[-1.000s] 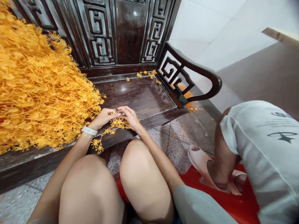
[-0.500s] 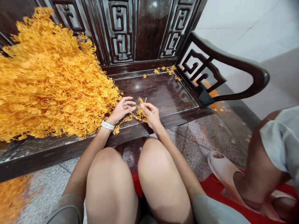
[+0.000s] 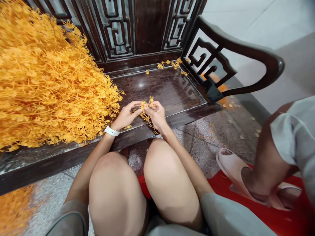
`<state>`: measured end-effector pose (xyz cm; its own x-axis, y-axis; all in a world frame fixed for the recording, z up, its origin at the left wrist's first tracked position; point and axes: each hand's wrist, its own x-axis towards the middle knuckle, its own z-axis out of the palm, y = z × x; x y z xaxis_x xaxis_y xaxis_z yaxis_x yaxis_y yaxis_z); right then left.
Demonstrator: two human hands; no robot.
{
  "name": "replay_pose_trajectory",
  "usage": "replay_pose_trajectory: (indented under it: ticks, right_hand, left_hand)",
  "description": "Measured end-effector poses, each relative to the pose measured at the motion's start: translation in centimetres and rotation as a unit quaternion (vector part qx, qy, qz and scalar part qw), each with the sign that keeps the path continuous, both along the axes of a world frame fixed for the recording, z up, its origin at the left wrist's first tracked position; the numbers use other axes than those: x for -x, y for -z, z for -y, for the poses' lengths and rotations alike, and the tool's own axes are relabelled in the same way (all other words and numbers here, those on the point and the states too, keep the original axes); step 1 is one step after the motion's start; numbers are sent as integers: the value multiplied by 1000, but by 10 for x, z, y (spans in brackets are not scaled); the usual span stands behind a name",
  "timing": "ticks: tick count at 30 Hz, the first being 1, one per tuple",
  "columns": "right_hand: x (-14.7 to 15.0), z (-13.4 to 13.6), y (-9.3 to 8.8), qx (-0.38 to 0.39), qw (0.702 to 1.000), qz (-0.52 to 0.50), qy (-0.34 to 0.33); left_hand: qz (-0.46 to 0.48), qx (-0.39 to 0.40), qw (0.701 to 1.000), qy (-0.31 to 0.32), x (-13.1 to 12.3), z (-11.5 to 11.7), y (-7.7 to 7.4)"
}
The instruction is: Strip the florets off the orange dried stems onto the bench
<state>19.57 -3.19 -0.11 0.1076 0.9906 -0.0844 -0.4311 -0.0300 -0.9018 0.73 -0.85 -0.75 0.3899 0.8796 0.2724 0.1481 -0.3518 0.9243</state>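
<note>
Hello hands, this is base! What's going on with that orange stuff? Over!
Left hand and right hand pinching orange sprig, above dark wooden bench seat. Big orange heap right beside left hand. Over.

Your inventory: dark carved-wood worktop, 12 o'clock; fretwork armrest, 2 o'clock; terrazzo floor, 3 o'clock; at 4 o'clock, red plastic stool, pale pink slide sandal, co-worker's bare leg, grey shorts.

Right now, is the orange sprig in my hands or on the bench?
In your hands: the sprig is pinched between your left hand and right hand, over the bench.
</note>
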Motion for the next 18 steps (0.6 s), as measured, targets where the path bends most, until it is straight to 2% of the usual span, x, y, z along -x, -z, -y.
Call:
replay_pose_trajectory:
  ticks: [2, 4, 6, 9, 12, 18]
  right_hand:
    - [5, 1, 4, 6, 999, 33, -43]
    - [7, 2, 7, 13, 996, 43, -79]
    - [7, 2, 6, 19, 995, 8, -102]
    - [3, 3, 0, 18, 991, -77, -112]
    - [1, 2, -6, 22, 991, -93, -92]
    - [3, -3, 4, -5, 999, 33, 17]
  left_hand:
    - [49, 55, 997, 15, -7, 0, 8]
    - [49, 75, 996, 11, -10, -1, 15]
    - [36, 76, 996, 11, -9, -4, 18]
    - [27, 72, 997, 16, -5, -7, 13]
    - [-4, 48, 999, -6, -1, -7, 6]
    - [-35, 16, 999, -29, 4, -7, 5]
